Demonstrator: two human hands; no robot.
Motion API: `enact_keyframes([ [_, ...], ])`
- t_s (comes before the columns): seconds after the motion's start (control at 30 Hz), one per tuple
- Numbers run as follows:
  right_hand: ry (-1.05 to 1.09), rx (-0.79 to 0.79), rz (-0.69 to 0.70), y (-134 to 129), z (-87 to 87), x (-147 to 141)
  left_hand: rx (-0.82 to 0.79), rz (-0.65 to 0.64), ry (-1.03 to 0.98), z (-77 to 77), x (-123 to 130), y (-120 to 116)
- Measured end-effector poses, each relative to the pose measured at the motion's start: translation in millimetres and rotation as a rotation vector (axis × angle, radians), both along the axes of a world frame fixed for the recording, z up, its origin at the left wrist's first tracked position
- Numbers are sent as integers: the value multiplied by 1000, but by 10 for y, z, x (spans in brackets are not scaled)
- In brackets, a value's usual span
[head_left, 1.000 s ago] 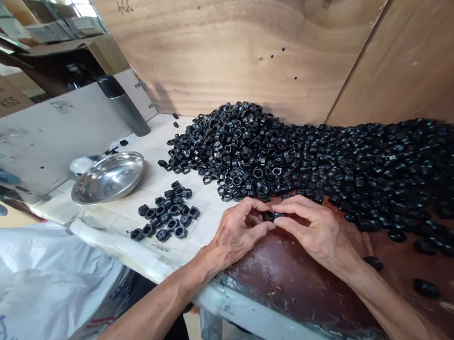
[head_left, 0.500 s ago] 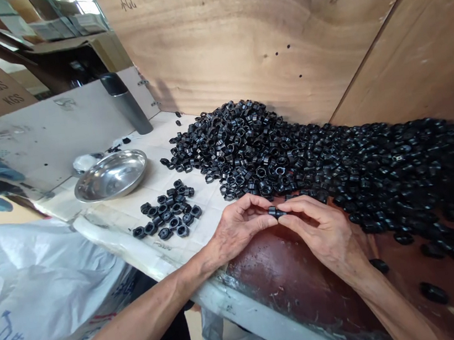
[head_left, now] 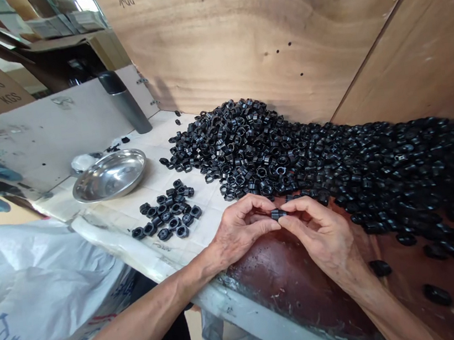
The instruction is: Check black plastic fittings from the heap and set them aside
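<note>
A second ago the small black part (head_left: 277,214) was mostly hidden among the fingertips; now more of its dark body shows between them, and both hands have barely moved. That suggests the handling of this one piece is still under way — whether it is a single part or two pressed together, I cannot tell.

The part lies right in the grip, where the two pinches meet. The left hand (head_left: 237,227) has thumb and index finger nearly together, parted only by the part's left end; the right hand (head_left: 330,234) pinches its other end just as narrowly. A brown surface (head_left: 291,278) lies beneath the grip. Just beyond it rises the heap of black parts (head_left: 243,140), spreading away to the right, while a smaller cluster (head_left: 174,210) sits apart to its left.
</note>
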State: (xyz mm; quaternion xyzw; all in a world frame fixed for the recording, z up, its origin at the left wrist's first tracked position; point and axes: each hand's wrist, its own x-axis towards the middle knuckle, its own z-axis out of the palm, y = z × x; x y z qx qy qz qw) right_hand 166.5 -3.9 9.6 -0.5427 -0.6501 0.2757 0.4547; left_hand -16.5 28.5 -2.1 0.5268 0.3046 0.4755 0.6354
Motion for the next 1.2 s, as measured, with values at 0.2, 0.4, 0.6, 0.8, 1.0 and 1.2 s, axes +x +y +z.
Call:
enact_keyframes([
  [0.2, 39, -42, 9, -20, 3, -18, 152, 6, 60, -73, -18, 11],
  [0.4, 49, -66, 121, -38, 6, 27, 147, 48, 102, 8, -15, 2],
  [0.6, -29, 22, 128, -22, -7, 97, -53, 22, 88, 139, -9, -12],
  [0.8, -45, 122, 143, 12, 26, 89, -116, -10, 25, 94, 1, 1],
  [1.0, 38, 33, 90, -10, -35, 84, -82, 14, 69, 97, 3, 8],
  [1.2, 85, -14, 48, -19, -78, 68, -127, -37, 27, 88, 4, -7],
])
